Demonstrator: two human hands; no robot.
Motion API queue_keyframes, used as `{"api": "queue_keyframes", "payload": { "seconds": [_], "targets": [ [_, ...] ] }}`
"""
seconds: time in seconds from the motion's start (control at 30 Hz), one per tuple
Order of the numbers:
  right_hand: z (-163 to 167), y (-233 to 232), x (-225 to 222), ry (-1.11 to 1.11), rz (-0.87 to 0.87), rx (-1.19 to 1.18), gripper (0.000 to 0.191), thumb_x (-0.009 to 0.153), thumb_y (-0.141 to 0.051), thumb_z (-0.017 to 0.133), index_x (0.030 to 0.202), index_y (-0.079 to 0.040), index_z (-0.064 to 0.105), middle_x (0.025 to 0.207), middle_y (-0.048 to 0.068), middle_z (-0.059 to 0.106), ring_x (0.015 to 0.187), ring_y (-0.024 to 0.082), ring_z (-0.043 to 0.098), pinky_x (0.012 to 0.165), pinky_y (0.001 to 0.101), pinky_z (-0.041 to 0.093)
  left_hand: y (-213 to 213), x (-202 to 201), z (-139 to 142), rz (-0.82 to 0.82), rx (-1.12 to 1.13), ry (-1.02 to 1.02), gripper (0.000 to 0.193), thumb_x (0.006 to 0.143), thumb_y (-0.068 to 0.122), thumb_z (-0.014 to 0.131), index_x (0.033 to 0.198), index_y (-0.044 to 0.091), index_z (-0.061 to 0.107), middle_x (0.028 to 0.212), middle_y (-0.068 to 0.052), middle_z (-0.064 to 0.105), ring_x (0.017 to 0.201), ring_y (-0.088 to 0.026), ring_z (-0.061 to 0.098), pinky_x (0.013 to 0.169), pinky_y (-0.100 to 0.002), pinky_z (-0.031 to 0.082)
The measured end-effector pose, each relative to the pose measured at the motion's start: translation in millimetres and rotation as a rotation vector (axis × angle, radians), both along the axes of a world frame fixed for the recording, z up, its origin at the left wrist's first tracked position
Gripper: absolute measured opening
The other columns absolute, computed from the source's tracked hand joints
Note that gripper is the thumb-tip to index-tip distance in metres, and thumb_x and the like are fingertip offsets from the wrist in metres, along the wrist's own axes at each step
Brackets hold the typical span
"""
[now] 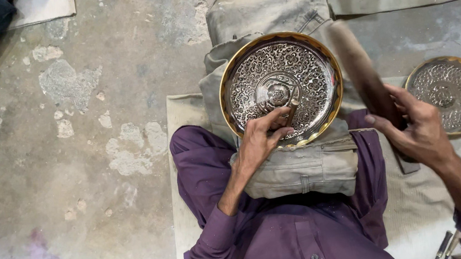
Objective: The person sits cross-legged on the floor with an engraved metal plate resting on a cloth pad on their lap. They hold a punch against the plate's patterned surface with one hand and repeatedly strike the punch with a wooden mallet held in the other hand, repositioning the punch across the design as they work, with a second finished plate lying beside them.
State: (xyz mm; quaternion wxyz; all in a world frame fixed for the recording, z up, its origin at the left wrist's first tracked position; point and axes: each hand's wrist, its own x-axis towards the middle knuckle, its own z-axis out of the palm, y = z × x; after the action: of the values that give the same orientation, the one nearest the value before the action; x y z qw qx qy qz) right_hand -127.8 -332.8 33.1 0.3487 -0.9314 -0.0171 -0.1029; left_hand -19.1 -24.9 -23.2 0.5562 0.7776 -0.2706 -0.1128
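Your left hand [260, 137] pinches the punch [292, 111] upright on the stiff, thin, dent-prone plate [280, 86] resting on your lap pad [298, 168]; your right hand [415, 126] clenches the mallet [363, 74].

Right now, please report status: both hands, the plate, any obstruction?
Left hand pinches a small punch on the engraved plate. Right hand grips a wooden mallet, raised. Second plate apart, right. Nothing between.
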Motion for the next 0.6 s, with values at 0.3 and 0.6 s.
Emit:
{"api": "queue_keyframes", "payload": {
  "seconds": [0.3,0.6],
  "targets": [
    [20,-4,9,0.144,-0.044,-0.338,0.073,0.088,-0.021,0.076,0.157,-0.026,0.052,0.120,0.010,0.071,0.082,0.022,0.071,0.070,0.0324,0.062,-1,1,2,0.000,0.021,-0.012,0.050,0.084,0.016,0.082,0.131,0.010,0.066,0.097,-0.013,0.079,0.085,-0.021,0.078,0.075,-0.034,0.063],
    [29,4,17,0.107,0.027,-0.442,0.076,0.084,-0.017,0.076,0.154,-0.033,0.051,0.126,0.004,0.070,0.094,0.020,0.072,0.080,0.0345,0.062,0,-1,1,0.012,-0.028,0.027,0.046,0.086,0.013,0.080,0.129,0.007,0.066,0.097,-0.012,0.079,0.085,-0.019,0.080,0.074,-0.031,0.065]
  ]
}}
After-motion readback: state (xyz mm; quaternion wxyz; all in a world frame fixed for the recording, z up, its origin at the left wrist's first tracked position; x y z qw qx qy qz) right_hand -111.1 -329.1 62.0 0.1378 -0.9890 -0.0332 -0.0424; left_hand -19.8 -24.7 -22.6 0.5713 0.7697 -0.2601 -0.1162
